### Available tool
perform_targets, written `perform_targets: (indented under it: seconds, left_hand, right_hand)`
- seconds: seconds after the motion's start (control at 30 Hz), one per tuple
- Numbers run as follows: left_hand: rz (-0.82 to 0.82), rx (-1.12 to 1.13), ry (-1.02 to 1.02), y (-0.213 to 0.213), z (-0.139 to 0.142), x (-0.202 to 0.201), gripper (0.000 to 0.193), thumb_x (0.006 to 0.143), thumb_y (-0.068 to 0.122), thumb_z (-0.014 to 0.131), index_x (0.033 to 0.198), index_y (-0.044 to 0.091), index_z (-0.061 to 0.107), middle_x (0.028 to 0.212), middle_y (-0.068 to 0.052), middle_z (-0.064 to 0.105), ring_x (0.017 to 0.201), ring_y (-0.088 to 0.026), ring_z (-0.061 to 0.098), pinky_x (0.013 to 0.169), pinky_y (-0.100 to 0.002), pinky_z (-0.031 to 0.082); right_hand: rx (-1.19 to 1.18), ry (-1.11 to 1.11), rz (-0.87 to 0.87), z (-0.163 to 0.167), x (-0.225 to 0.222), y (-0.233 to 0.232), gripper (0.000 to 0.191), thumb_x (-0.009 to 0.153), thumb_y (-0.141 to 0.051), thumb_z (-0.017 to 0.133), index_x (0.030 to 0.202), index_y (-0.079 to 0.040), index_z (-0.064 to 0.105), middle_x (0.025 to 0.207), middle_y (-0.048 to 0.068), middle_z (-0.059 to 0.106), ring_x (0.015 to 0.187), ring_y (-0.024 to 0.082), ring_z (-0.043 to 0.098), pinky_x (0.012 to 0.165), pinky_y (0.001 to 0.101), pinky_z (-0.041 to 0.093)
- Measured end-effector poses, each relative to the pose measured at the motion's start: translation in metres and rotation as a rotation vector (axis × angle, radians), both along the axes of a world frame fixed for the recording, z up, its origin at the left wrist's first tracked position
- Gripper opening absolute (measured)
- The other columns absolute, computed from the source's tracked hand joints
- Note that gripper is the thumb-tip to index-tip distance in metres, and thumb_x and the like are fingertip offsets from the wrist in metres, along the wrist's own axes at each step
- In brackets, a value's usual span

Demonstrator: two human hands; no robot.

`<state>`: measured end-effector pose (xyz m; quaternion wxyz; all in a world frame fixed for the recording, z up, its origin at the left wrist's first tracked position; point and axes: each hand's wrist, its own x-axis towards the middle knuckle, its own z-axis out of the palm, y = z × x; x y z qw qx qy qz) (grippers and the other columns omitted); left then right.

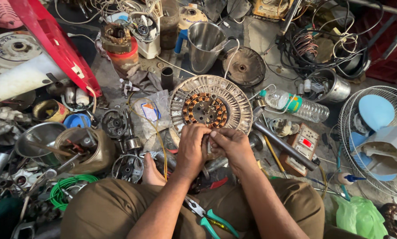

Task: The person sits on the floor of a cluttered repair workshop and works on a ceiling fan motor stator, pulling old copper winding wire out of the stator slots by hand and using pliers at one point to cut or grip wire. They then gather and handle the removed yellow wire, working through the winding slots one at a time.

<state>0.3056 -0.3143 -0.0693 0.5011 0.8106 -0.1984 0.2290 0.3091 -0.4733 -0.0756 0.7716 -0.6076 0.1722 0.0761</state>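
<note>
Left hand (pixel 191 148) and right hand (pixel 230 145) meet, both grips closed on near rim of round fan motor (pixel 206 108) on floor at centre; plastic bottle (pixel 295 105) at 2 o'clock; green-handled pliers (pixel 209 217) at 6 o'clock, on lap

I see the motor stator (pixel 206 109) lying flat on the floor, centre of the clutter, right in front of the knees. It's a round disc: pale grey ribbed outer ring, worn and dusty, with a ring of copper windings around a dark metal hub. The near edge is covered, so I can't tell its condition there. A small metal part is pinched at that near rim, mostly hidden; can't make out what kind.
</note>
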Motion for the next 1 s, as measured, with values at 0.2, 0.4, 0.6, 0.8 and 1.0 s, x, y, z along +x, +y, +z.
perform_targets:
  seconds: [0.2,0.4,0.6,0.8,1.0]
  left_hand:
    - [0.015,0.025,-0.038,-0.002,-0.008,0.001,0.023,0.087,-0.003,0.065,0.108,0.005,0.06,0.111,-0.013,0.064,0.107,-0.036,0.058,0.093,-0.046,0.047]
    - [0.048,0.049,-0.047,-0.004,-0.01,0.001,0.031,0.079,-0.007,0.067,0.106,0.005,0.061,0.11,-0.013,0.063,0.107,-0.036,0.058,0.094,-0.046,0.047]
    - [0.047,0.053,-0.048,-0.004,-0.008,0.001,0.032,0.078,-0.007,0.069,0.106,0.006,0.061,0.109,-0.012,0.063,0.106,-0.036,0.058,0.093,-0.045,0.047]
    - [0.039,0.07,-0.044,-0.002,-0.005,0.001,0.024,0.086,-0.003,0.067,0.107,0.007,0.061,0.109,-0.012,0.063,0.106,-0.035,0.057,0.093,-0.045,0.047]
    - [0.021,0.077,-0.014,0.0,-0.004,-0.001,0.024,0.085,-0.003,0.065,0.107,0.006,0.06,0.109,-0.013,0.063,0.105,-0.035,0.057,0.092,-0.046,0.046]
  right_hand:
    - [-0.097,-0.04,-0.045,0.001,-0.001,-0.001,0.026,0.093,-0.012,0.071,0.111,0.006,0.072,0.081,0.006,0.069,0.066,0.01,0.062,0.058,0.0236,0.052]
    - [-0.096,-0.105,-0.293,0.033,-0.019,-0.054,0.026,0.098,-0.016,0.071,0.117,0.002,0.069,0.094,0.004,0.072,0.066,0.011,0.052,0.057,0.0276,0.045]
    - [-0.081,-0.075,-0.274,0.03,-0.043,-0.063,0.029,0.094,-0.016,0.068,0.117,0.002,0.069,0.1,0.008,0.075,0.079,0.016,0.07,0.066,0.03,0.058]
    - [-0.024,-0.134,-0.179,0.017,-0.031,-0.021,0.035,0.088,-0.002,0.072,0.123,-0.002,0.067,0.104,0.008,0.073,0.089,0.012,0.071,0.076,0.0273,0.058]
    - [-0.071,-0.114,-0.114,0.006,-0.011,0.001,0.021,0.091,0.0,0.072,0.11,0.006,0.068,0.1,0.011,0.074,0.082,0.014,0.07,0.074,0.0274,0.061]
